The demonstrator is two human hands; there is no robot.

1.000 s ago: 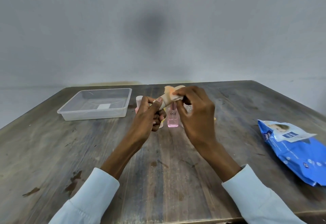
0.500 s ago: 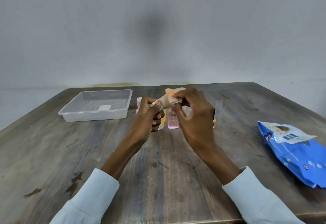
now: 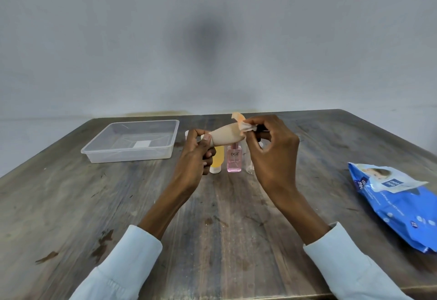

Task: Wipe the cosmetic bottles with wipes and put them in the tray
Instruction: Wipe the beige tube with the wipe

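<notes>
Since a second ago the wipe (image 3: 243,127) has slid along the tube (image 3: 225,137) to its far end, so more of the tan tube shows. It is held sideways in the air above the table (image 3: 71,205), soft and fat in the middle. Left hand (image 3: 195,155) grips its near end with curled fingers. Right hand (image 3: 272,155) pinches the bunched white and orange wipe on the other end. A yellow bottle (image 3: 217,160), a pink bottle (image 3: 234,159) and a clear bottle (image 3: 250,165) stand behind. A clear tray (image 3: 132,155) sits to the left.
</notes>
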